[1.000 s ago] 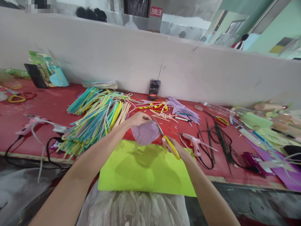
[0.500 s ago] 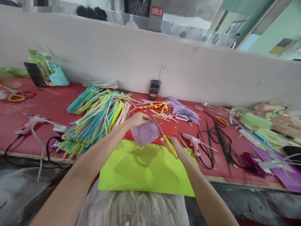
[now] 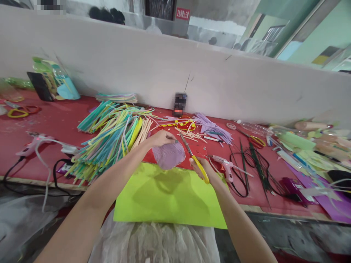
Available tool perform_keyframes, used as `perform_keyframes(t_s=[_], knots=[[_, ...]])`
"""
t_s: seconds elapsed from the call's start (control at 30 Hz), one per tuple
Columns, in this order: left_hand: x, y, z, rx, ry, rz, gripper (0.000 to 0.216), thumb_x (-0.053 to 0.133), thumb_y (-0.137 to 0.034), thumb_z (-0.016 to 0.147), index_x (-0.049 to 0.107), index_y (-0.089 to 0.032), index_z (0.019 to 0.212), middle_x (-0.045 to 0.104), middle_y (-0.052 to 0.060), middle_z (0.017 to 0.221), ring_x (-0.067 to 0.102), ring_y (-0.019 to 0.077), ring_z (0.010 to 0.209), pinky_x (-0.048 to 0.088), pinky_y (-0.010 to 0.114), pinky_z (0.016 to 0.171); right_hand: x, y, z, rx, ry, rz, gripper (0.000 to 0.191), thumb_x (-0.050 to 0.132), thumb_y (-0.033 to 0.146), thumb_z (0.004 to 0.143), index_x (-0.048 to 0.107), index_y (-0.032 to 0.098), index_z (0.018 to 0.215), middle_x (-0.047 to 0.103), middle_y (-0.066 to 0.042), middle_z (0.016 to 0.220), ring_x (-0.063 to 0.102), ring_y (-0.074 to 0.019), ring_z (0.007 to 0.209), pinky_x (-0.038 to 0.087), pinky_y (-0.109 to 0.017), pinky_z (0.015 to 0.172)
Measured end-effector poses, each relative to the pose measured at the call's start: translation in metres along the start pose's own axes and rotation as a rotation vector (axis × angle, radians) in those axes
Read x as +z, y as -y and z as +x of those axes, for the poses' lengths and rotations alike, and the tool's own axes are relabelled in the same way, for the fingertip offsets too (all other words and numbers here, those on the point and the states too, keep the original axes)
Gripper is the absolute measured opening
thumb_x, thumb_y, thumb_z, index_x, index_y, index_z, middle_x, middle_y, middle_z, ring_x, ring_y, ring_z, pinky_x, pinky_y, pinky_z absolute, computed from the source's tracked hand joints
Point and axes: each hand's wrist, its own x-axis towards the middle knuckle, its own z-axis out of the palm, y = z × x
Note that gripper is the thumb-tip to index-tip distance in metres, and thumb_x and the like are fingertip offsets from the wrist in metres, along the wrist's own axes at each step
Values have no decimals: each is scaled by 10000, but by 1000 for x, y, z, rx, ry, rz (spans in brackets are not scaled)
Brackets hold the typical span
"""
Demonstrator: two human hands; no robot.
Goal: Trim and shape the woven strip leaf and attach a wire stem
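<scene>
My left hand (image 3: 161,138) pinches the top edge of a rounded lilac foam piece (image 3: 169,155) and holds it just above the table. My right hand (image 3: 203,168) grips yellow-handled scissors (image 3: 195,159), whose blades point up and left beside the right edge of the lilac piece. Below both hands a lime-green foam sheet (image 3: 170,197) lies over the table's front edge.
A heap of coloured foam strips (image 3: 112,137) covers the red table (image 3: 55,124) on the left. Two glue guns (image 3: 225,166) (image 3: 33,143) with cables, green wires (image 3: 252,160), other scissors (image 3: 253,138) and purple cuttings (image 3: 212,128) lie around. A white partition (image 3: 175,69) stands behind.
The scissors and my right hand shifted slightly; the blades sit a little nearer the lilac piece's edge. My left hand stays on the piece.
</scene>
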Motion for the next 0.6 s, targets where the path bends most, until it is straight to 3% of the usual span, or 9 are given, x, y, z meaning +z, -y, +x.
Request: perform_keyframes(t_s=[0.2, 0.3, 0.43, 0.6], knots=[[-16, -13, -7, -46, -143, -77, 236, 664, -350, 674, 725, -177, 822, 711, 31, 837, 602, 177, 797, 406, 286, 776, -14, -10, 12, 130, -71, -324, 435, 480, 611, 755, 487, 206, 596, 491, 1, 508, 438, -144, 462, 304, -269, 466], [-14, -11, -15, -132, -271, -244, 287, 691, -378, 642, 715, -178, 847, 702, 38, 851, 593, 183, 815, 398, 302, 794, -27, -15, 26, 156, -114, -573, 388, 496, 573, 764, 568, 197, 699, 608, -50, 624, 551, -189, 577, 344, -275, 528], [13, 5, -25, -263, -351, -641, 341, 725, -397, 574, 685, -170, 825, 681, 39, 831, 575, 157, 752, 409, 286, 732, -40, -12, 50, 208, -130, -790, 376, 489, 524, 791, 629, 189, 888, 681, -116, 836, 629, -235, 758, 368, -275, 578], [55, 37, -30, -297, -387, -829, 420, 740, -466, 514, 653, -152, 779, 669, 61, 820, 576, 166, 777, 427, 278, 724, -38, -14, 89, 229, -142, -840, 397, 551, 491, 768, 627, 178, 999, 677, -133, 948, 619, -273, 877, 405, -305, 653]])
